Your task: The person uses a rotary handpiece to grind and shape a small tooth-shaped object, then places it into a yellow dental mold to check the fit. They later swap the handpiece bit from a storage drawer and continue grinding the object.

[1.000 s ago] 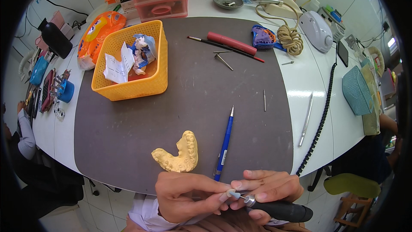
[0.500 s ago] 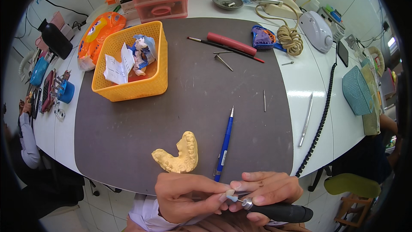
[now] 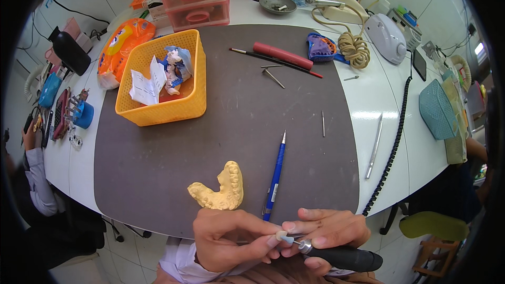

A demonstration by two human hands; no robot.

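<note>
My left hand (image 3: 226, 236) pinches a small cream tooth crown (image 3: 281, 234) between thumb and index finger, close to my body at the mat's front edge. My right hand (image 3: 336, 229) is wrapped round a black rotary handpiece (image 3: 350, 259) with a metal collar. The handpiece's pale blue-grey tapered bit (image 3: 288, 239) meets the crown, and my right fingertips rest against the left ones. A yellow plaster dental cast (image 3: 226, 192) lies on the mat just beyond my left hand. Right of it lies a blue mechanical pencil (image 3: 275, 173), pointing away.
On the grey mat (image 3: 173, 163) stands a yellow basket (image 3: 173, 115) holding paper and crumpled material. Slim metal tools, a brush and a red cylinder (image 3: 279, 55) lie farther back. A coiled black cord (image 3: 397, 150) runs along the right. At far left, another person's hand (image 3: 29, 138) shows.
The bit and crown have shifted slightly against each other, with more of the crown's rounded face showing. My hands stay nearly in place; the view has moved a little.
</note>
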